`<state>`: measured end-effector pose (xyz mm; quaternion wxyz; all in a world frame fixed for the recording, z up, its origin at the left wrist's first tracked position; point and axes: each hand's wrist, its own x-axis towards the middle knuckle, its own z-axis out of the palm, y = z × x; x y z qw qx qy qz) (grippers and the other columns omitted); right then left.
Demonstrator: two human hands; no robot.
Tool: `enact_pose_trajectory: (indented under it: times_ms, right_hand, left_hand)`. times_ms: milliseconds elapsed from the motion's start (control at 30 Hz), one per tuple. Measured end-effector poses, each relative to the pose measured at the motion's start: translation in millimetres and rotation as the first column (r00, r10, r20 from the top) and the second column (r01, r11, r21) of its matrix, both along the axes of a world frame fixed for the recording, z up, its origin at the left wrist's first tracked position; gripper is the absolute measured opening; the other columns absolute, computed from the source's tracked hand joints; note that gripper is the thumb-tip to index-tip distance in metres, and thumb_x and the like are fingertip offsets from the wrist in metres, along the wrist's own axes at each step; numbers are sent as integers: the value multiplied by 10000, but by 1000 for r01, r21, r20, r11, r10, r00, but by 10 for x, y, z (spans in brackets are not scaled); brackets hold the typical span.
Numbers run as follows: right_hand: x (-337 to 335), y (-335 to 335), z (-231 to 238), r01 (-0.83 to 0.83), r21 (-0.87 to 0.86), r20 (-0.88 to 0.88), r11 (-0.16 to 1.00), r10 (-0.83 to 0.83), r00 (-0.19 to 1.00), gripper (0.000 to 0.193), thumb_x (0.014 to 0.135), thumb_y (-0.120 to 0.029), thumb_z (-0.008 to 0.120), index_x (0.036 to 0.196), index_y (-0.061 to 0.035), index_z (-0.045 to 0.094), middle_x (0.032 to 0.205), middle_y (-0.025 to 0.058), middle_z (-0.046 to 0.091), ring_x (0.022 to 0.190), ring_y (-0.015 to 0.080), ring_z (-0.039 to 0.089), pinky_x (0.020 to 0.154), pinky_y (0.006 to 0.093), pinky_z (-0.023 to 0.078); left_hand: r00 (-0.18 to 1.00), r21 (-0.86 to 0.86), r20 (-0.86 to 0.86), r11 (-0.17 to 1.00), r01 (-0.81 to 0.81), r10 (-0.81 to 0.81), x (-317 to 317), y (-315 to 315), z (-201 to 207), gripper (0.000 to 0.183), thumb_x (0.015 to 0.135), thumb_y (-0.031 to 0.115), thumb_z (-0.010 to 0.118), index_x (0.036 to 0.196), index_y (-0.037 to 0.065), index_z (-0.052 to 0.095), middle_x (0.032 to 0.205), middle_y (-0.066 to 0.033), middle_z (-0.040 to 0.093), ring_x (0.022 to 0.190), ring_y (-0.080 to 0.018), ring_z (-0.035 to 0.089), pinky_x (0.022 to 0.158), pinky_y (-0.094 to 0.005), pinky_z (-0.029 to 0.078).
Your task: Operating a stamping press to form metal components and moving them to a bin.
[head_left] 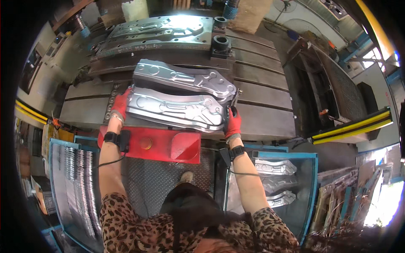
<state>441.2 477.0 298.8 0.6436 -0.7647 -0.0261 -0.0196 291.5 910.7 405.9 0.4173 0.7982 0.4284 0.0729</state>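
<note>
Two long, shiny stamped metal parts lie side by side in front of me, pressed with ribs, rings and recesses. My left hand (120,106), in a red glove, grips the left end of the nearer stamped part (168,106). At its other end, my right hand (233,123), also red-gloved, is closed on the edge, with dark fingertips showing. Just beyond lies the farther stamped part (181,78), its right end close to the nearer one. Both rest over the slotted steel press bed (263,101). The undersides of the parts and some of my fingers are hidden.
A die block (139,44) with guide bushings (220,42) stands at the back. Below my hands is a red control box (164,145) with a round button. Blue-framed bins hold stacked parts (80,181) at left and loose stamped parts (278,183) at right. Yellow-striped bars (352,126) flank the press.
</note>
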Motion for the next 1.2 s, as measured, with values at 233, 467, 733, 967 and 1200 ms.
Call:
enact_pose_trajectory:
  times_ms: [233, 467, 733, 967, 1200]
  right_hand:
    - [140, 9, -417, 138, 548, -294, 825, 36, 955, 220, 874, -234, 560, 902, -25, 623, 722, -18, 587, 573, 95, 524, 513, 242, 416]
    - [-116, -15, -368, 176, 149, -333, 973, -119, 936, 390, 849, -278, 583, 1026, 68, 605, 861, 126, 655, 738, 204, 566, 714, 325, 456]
    - [-407, 258, -135, 313, -90, -8, 945, -315, 949, 567, 843, -289, 562, 1262, 57, 400, 1255, 254, 449, 1171, 367, 429, 984, 389, 339]
    - [-149, 285, -42, 284, -167, -80, 944, -300, 951, 598, 784, -313, 607, 1233, 43, 437, 1203, 250, 480, 1122, 372, 456, 958, 407, 357]
    - [-72, 291, -83, 303, -283, -91, 910, -341, 936, 654, 758, -383, 603, 1222, 49, 445, 1140, 275, 521, 1084, 389, 482, 929, 421, 378]
  left_hand:
    - [885, -397, 465, 892, 218, -9, -39, 219, -373, 377, 857, 374, 548, 1055, 61, 615, 887, 15, 574, 767, -108, 499, 709, -255, 407]
    - [877, -687, 466, 671, 277, 115, -2, 296, -439, 282, 863, 317, 566, 1030, 96, 618, 832, 60, 552, 743, -59, 490, 666, -203, 390]
    - [905, -576, 420, 789, 214, 61, -45, 379, -446, 315, 873, 346, 549, 1011, 73, 623, 784, 64, 571, 680, -85, 503, 639, -229, 402]
    - [961, -494, 246, 869, 11, 128, 156, 382, -393, 537, 763, 510, 602, 998, 28, 631, 969, -67, 601, 873, -188, 534, 786, -340, 413]
    - [999, -35, 40, 999, -12, 14, 268, 355, -285, 624, 768, 521, 589, 1090, -13, 600, 1085, -90, 598, 941, -172, 549, 840, -336, 421]
